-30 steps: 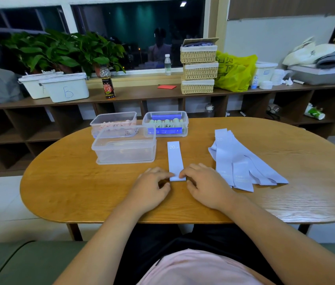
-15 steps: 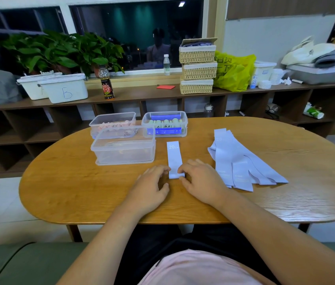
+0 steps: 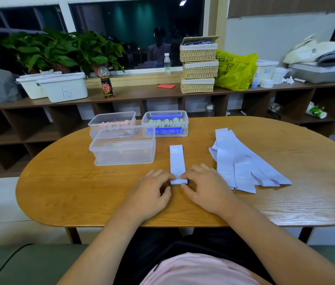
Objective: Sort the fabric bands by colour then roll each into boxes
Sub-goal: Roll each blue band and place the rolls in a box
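Note:
A pale lilac fabric band (image 3: 176,161) marked "20" lies flat on the wooden table (image 3: 64,182), pointing away from me. Its near end is turned into a small roll. My left hand (image 3: 154,192) and my right hand (image 3: 205,188) pinch that roll from either side with their fingertips. A fanned pile of several more lilac bands (image 3: 242,163) lies to the right. Three clear plastic boxes stand beyond: an empty one (image 3: 122,148) nearest, one with pink rolls (image 3: 112,123) behind it, and one with pale green rolls and blue latches (image 3: 165,123).
A long brown shelf unit (image 3: 133,93) runs behind the table with white bins (image 3: 64,87), a dark bottle (image 3: 106,83), stacked wicker baskets (image 3: 199,66) and a yellow bag (image 3: 234,70). Potted plants (image 3: 59,50) stand by the window. A green couch edge (image 3: 18,262) is beneath me.
The flat part of the band has grown shorter as its near end rolls up. Both hands have crept slightly forward with the roll.

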The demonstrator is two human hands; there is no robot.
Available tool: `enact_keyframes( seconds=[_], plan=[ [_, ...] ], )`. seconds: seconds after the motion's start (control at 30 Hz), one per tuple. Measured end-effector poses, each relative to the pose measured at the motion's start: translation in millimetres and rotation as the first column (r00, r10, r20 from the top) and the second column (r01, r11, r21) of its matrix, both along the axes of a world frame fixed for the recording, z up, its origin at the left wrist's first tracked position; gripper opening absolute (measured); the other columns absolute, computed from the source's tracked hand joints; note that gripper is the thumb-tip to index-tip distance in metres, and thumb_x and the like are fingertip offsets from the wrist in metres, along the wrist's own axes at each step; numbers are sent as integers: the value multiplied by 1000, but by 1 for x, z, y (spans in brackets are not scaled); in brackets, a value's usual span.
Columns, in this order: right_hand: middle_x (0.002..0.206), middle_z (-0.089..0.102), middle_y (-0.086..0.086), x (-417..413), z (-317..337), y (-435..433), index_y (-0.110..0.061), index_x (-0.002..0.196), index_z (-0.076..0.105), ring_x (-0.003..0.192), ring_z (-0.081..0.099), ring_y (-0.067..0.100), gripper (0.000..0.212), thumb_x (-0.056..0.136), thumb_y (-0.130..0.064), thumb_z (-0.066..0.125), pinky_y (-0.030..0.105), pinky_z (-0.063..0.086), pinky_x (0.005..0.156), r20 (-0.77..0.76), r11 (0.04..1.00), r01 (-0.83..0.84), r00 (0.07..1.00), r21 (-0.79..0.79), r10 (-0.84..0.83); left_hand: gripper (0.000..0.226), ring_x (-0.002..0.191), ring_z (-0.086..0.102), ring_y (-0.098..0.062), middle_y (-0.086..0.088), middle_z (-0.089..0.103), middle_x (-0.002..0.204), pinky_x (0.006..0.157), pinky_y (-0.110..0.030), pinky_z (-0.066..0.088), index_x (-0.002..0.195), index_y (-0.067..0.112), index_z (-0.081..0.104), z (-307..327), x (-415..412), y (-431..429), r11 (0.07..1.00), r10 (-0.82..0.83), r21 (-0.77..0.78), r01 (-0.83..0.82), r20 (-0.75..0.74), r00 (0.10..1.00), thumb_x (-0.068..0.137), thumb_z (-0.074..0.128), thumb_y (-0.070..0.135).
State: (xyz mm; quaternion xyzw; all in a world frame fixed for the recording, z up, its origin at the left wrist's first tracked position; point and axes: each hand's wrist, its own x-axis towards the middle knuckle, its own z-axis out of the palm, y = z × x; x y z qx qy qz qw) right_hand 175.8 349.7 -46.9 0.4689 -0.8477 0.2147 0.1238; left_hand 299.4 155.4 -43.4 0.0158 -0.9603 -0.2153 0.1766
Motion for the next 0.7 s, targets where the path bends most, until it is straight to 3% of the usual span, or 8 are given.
enact_keyframes(
  seconds=[0.13, 0.23, 0.47, 0.7],
  plan=[
    [124, 59, -17, -1, -1, 0, -33, 136, 64, 112, 50, 7, 39, 100, -46, 56, 32, 48, 94, 9, 1000, 23, 1000, -21, -22, 40, 120, 50, -4, 23, 60, 124, 105, -39, 48, 134, 35, 65, 0, -7, -2, 1000, 20, -17, -19, 21, 1000, 96, 52, 34],
    [120, 58, -19, -4, -3, 0, -35, 128, 63, 110, 48, 4, 29, 99, -36, 58, 30, 48, 90, 26, 999, -21, 999, -38, 22, 42, 120, 50, -5, 20, 61, 124, 105, -37, 49, 135, 32, 68, 3, -15, -5, 999, 16, -46, -15, 29, 999, 96, 53, 28],
    [125, 62, -18, -17, -1, -7, -35, 135, 61, 111, 49, 8, 38, 99, -43, 56, 37, 48, 92, 70, 1000, -7, 998, 12, 6, 55, 127, 51, -5, 17, 58, 135, 108, -30, 47, 146, 33, 58, 5, -25, -8, 997, 70, 5, -71, 30, 997, 95, 54, 15],
    [114, 62, -16, -18, 3, -17, -36, 123, 64, 107, 52, 10, 22, 102, -40, 56, 34, 42, 83, -22, 999, 34, 999, 17, -33, 41, 112, 56, -1, 19, 62, 116, 98, -32, 52, 128, 33, 63, 1, -18, -9, 992, 90, 93, -88, -16, 996, 93, 58, 13]
  ],
)
